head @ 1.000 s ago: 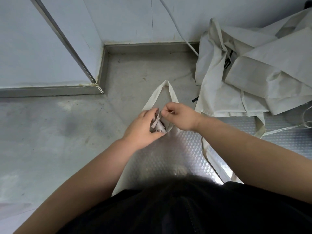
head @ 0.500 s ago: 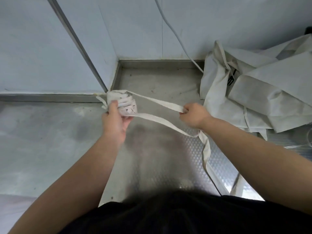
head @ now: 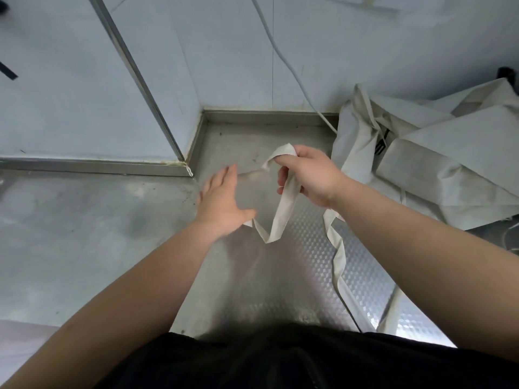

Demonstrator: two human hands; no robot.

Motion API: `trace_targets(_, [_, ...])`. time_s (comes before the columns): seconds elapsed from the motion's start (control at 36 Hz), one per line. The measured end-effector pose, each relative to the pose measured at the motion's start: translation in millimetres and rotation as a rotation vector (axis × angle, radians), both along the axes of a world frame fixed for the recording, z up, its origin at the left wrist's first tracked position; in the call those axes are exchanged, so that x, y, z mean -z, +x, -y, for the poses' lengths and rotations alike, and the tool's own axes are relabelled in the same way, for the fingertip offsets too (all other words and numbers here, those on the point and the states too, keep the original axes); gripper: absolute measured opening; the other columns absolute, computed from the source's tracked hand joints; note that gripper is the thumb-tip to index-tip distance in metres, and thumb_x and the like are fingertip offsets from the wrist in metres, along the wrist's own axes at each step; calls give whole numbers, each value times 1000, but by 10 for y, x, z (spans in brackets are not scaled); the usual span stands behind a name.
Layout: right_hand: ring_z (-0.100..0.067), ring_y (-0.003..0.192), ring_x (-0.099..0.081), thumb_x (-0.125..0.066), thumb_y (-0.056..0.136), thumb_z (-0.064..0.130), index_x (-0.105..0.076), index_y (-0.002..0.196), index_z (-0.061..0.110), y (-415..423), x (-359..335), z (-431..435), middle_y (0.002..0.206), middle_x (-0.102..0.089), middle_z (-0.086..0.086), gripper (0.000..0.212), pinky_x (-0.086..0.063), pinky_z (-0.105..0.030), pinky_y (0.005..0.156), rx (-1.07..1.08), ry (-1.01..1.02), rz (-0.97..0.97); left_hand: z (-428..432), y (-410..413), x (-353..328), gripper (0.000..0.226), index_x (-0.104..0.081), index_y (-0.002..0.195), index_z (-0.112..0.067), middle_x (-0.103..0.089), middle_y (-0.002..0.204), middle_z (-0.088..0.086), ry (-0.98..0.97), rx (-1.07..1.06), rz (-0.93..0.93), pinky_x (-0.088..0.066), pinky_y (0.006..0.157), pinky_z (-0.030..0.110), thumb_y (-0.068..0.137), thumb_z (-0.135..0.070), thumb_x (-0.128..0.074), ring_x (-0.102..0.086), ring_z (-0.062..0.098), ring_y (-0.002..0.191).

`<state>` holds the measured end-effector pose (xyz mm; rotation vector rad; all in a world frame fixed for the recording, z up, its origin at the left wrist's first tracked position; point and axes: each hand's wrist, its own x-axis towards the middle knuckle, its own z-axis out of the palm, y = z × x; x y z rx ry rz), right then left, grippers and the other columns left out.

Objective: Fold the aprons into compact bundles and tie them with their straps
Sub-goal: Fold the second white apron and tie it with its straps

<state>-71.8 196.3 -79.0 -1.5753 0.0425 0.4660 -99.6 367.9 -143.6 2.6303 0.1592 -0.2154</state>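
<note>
The steel bench [head: 84, 220] runs back into the corner. The pile of aprons [head: 449, 169] is slumped on its right side, just beside the right hand [head: 311, 175] and well apart from the left hand [head: 222, 203]. 1 cream strap [head: 283, 214] hangs in a V between the 2 hands, its long tail trailing back toward the person. Right hand has its fingers curled round the strap's top. Left hand is spread flat, gripping nothing, with the strap's end right at its thumb. My guess is the right arm goes for the pile.
</note>
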Motion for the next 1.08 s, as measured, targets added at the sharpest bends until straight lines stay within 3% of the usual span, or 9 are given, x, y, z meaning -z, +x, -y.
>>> trace_targets(0.06, [-19, 54, -46, -56, 90, 8, -54, 73, 10, 9, -25, 5, 56, -49, -6, 17, -51, -35, 62, -12, 26, -11, 71, 32, -62, 103, -6, 151, -28, -28, 151, -2, 56, 72, -65, -22, 113, 44, 72, -41, -71, -21, 23, 140])
trace_targets(0.11, [-18, 51, -46, -57, 90, 7, -50, 70, 11, 8, -38, 14, 51, -46, -3, 22, -50, -32, 55, -22, 24, -17, 96, 58, -59, 81, -25, 144, -33, -52, 126, -7, 165, 81, -97, -28, 106, 43, 75, -47, -64, -37, 24, 130])
trace_targets(0.19, [-16, 48, -44, -56, 90, 8, -45, 68, 13, 28, -34, 70, 53, -43, -3, 25, -42, -24, 42, -15, -56, 7, 136, 73, -120, 19, -58, 93, -25, -59, 82, -1, 118, 7, 5, -37, 85, 34, 90, -40, -48, -57, 28, 102])
trace_targets(0.33, [-13, 51, -47, -59, 89, 14, -52, 70, 14, 118, 4, 287, 62, -51, -5, 20, -40, -16, 47, 113, -378, 145, 125, 155, -346, 22, -62, 73, -23, -59, 65, 1, -537, -320, 191, -35, 55, 27, 91, -19, -51, -57, 21, 71])
trace_targets(0.44, [-17, 58, -44, -58, 92, 16, -51, 71, 11, 221, -19, 325, 67, -48, -5, 22, -46, -29, 62, 289, -31, -69, 113, 247, -601, 24, -58, 72, -24, -53, 59, -1, -661, -473, 381, -36, 53, 24, 90, -12, -46, -51, 13, 57])
trace_targets(0.56, [-15, 49, -40, -49, 96, 20, -50, 75, 14, 296, -169, 256, 56, -45, -1, 22, -45, -32, 63, 416, 201, -135, 51, 365, -800, 23, -58, 74, -18, -42, 58, 0, -923, -620, 363, -45, 63, 28, 90, -7, -45, -42, 14, 47])
trace_targets(0.67, [-14, 31, -37, -47, 92, 15, -46, 70, 15, 429, -336, 263, 35, -37, 3, 22, -27, -32, 51, 446, 98, 15, -142, 386, -935, 20, -57, 69, -17, -36, 44, -7, -1008, -548, 238, -47, 64, 32, 88, -10, -59, -35, 8, 36])
trace_targets(0.83, [-14, 38, -29, -50, 90, 25, -43, 64, 17, 559, -698, 125, 37, -30, 6, 28, -21, -22, 41, 238, 13, 17, -141, 358, -1263, 18, -58, 72, -15, -25, 44, -9, -979, -255, 158, -27, 48, 23, 89, -21, -59, -22, 8, 39])
trace_targets(1.08, [-14, 40, -16, -47, 91, 24, -34, 59, 17, 619, -1193, -125, 43, -22, 4, 35, -9, -24, 47, -73, 19, 174, -179, 442, -1740, 39, -47, 70, -15, -16, 45, -8, -1195, -329, 215, -9, 42, 23, 95, -44, -40, -12, 7, 37])
